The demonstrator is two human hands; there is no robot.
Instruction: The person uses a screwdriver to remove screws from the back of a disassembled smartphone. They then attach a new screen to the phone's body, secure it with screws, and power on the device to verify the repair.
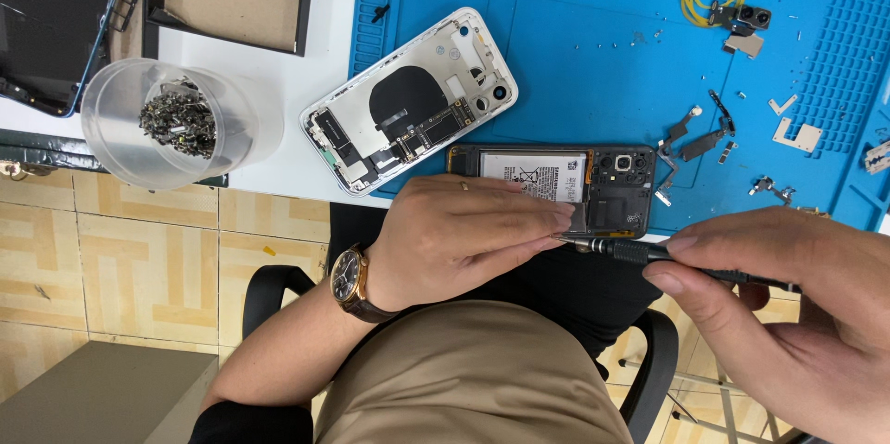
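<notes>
Right grip [742, 268] pinches a screwdriver [649, 252]; left hand [464, 235] steadies the opened black phone [556, 186], its battery still seated

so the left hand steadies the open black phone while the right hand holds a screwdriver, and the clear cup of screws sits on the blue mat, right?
Not quite: in the head view the clear cup of screws sits on the white tabletop, off the blue mat. The left hand does steady the open black phone, and the right hand holds the screwdriver.
</notes>
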